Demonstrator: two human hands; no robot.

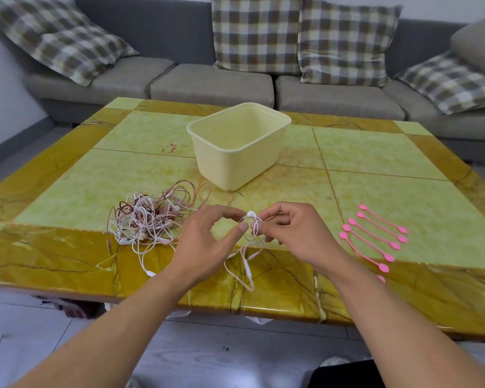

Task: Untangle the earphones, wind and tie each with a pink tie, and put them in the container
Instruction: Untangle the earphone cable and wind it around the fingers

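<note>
**Thin, limp cord: hold it at the hard parts**

One earphone point(248, 247) is up between both hands over the near edge of the table point(375, 152). The left hand point(205, 242) pinches the cord between thumb and forefinger; the right hand point(297, 231) has its fingers curled round a few small loops, a white bud poking up between the two. The rest of the cord hangs slack toward the table edge, an inline piece dangling on it.

The cord looks very light, soft and springy, so loops will likely slip open unless pinched. Best held at the bud, inline piece or plug, not by pulling on the thin wire, which could kink or snag.

The tangle point(149, 219) lies to the left, the ties point(375, 236) in a row to the right, and the container point(238, 144) stands beyond, nothing visible inside.
</note>
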